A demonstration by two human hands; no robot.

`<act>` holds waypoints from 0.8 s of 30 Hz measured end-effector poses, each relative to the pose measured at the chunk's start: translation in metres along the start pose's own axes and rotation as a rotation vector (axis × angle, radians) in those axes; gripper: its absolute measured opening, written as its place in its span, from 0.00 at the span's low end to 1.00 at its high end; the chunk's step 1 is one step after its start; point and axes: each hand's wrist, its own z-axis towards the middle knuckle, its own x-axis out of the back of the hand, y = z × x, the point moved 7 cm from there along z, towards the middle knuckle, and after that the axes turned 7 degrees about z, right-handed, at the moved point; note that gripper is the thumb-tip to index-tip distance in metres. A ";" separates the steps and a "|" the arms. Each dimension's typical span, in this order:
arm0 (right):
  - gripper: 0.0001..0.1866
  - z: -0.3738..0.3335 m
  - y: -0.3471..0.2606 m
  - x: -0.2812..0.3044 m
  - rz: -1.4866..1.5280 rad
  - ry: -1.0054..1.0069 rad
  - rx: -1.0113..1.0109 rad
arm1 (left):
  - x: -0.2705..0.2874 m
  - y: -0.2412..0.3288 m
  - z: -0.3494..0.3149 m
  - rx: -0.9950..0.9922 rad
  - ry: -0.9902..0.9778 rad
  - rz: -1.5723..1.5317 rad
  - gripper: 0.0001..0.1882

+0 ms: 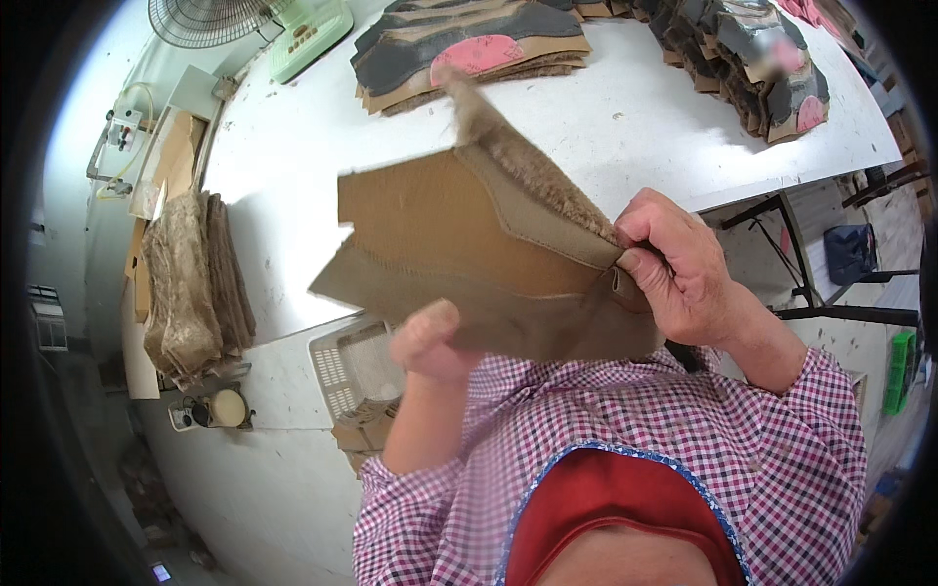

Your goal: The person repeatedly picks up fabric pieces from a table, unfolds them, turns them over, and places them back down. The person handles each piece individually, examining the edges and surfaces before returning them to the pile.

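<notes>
One fur-edged brown piece (430, 220) is clamped in my right fingers (669, 227). My blurred left hand (430, 342) is at its lower edge; its grip I cannot tell.

Held pc (415, 210): tan centre, grey-brn lower band, lt brn fuzzy edge. Outer top (782, 439): pink, blk & wht check w/ blue-&-wht patterned trim; inner top (625, 483): red. Table (293, 186) wht; top-middle stack (469, 49) dk grey w/ pink patch; left pile (186, 278) brn; tray (311, 49) pale green; bag (848, 254) dk blue.
</notes>
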 end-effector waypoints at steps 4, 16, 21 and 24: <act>0.06 -0.006 0.018 -0.008 0.036 -0.007 -0.108 | 0.023 -0.013 0.011 0.104 0.144 -0.428 0.26; 0.37 0.036 0.088 -0.025 1.015 -0.054 -0.571 | -0.004 -0.033 0.003 0.263 0.077 -0.435 0.30; 0.23 0.029 0.114 -0.009 1.155 0.156 -0.644 | -0.001 -0.018 -0.003 0.232 0.104 -0.259 0.30; 0.17 0.035 0.112 -0.012 0.778 0.034 -0.618 | 0.003 -0.028 -0.005 0.300 0.165 -0.211 0.30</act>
